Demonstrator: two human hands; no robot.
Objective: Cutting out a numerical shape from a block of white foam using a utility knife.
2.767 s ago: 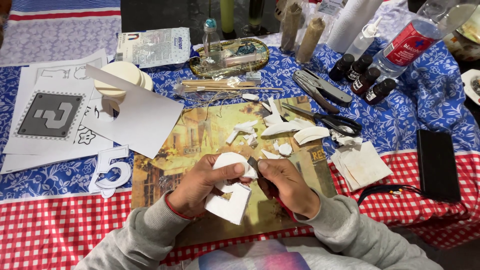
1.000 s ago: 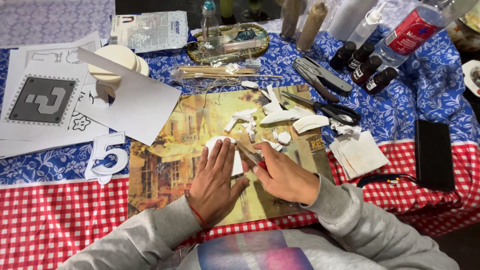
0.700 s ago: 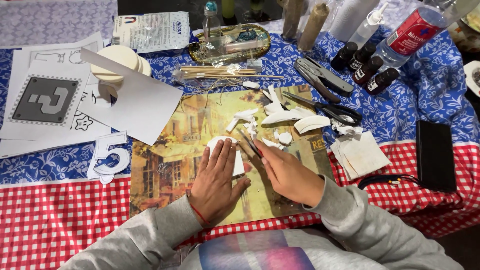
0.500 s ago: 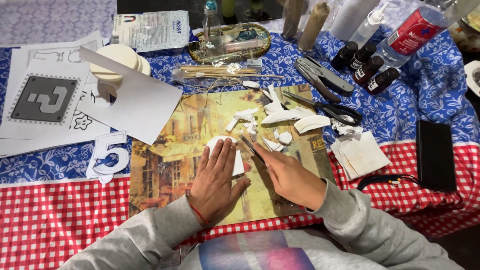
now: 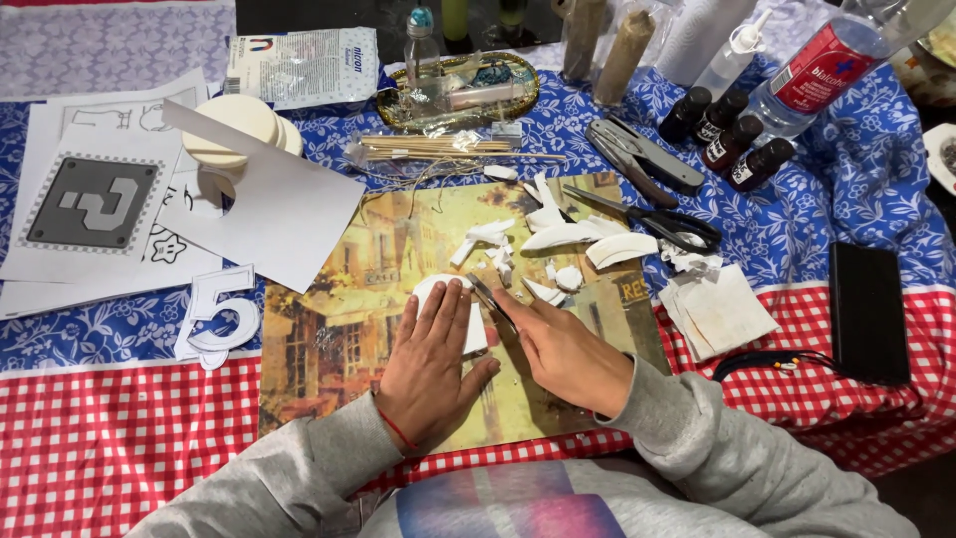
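Centre frame: left hand (image 5: 430,367) pressing flat, fingers spread, on a white foam-board piece (image 5: 450,311) lying on the picture placemat (image 5: 339,329). Right hand (image 5: 564,349) closed around what is probably a craft knife (image 5: 490,297), cutting at the piece's edge. Piece is looking light, stiff, dentable; best pinned flat away from the blade.

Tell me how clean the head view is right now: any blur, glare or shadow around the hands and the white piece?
Head view: sharp around the left hand, pressed flat on the white foam piece, and the right hand holding a thin blade; soft even light, faint shadows under the hands; mild glare on the picture board; top corners slightly blurred.
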